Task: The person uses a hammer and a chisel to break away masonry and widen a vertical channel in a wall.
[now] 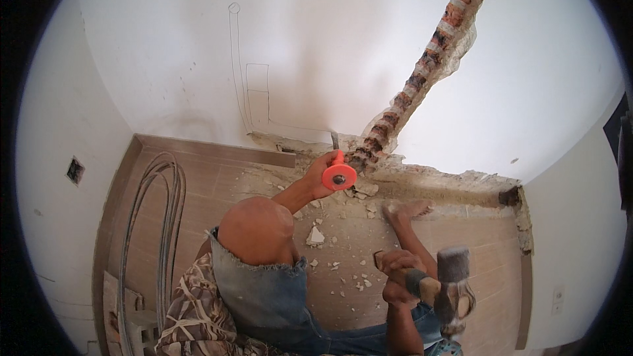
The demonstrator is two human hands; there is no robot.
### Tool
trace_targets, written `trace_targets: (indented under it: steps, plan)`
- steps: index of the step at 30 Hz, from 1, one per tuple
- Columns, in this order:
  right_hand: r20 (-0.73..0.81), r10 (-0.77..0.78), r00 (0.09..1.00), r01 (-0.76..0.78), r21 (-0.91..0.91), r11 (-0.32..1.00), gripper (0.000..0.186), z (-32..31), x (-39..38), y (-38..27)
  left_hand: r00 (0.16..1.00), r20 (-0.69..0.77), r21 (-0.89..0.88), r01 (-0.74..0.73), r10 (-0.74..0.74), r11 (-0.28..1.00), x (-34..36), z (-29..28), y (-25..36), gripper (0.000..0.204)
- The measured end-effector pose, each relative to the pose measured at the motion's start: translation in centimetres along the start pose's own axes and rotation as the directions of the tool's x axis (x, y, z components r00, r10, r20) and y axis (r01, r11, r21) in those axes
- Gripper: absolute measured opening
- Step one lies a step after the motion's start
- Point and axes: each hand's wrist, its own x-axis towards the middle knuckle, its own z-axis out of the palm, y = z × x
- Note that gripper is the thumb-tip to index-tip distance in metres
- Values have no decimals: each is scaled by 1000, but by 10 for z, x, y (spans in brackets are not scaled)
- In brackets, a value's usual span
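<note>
My left hand [313,179] is wrapped round a chisel with a round orange-red hand guard [347,183]. The metal striking end [339,179] faces up toward me. The chisel's blade [335,140] meets the lower white wall [297,92], at the upper edge of a broken strip. My right hand [399,275] grips the wooden handle of a hammer [454,265], held off to the right, apart from the chisel. The hammer's heavy grey head hangs above my right leg. Pencil outlines [258,91] mark the wall left of the blade.
A rough channel [417,82] exposing brick slants up the wall. Plaster chips [316,236] litter the tiled floor [343,290] between my bent knee [256,227] and bare foot [410,211]. A loop of grey conduit [165,224] lies left, near the skirting board [217,149].
</note>
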Motion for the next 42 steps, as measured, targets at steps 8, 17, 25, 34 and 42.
trace_targets:
  steps: [8,17,25,34,42]
  plan:
    - [66,-361,930,356,75,931,45,3,19,-7,973,230,56,-22,8,998,-3,-12,4,21]
    - [159,417,895,-306,-460,833,37,11,-62,152,997,75,65,22,-27,998,19,7,9,21]
    - [112,213,971,-189,-191,963,65,19,-6,17,870,332,502,-490,365,712,16,-3,5,20]
    - [183,463,867,-427,-205,881,46,13,-28,152,994,88,-66,68,-62,996,34,15,-5,20]
    - [-67,312,948,-303,123,945,56,14,-25,78,996,88,-21,25,-23,999,37,-5,10,19]
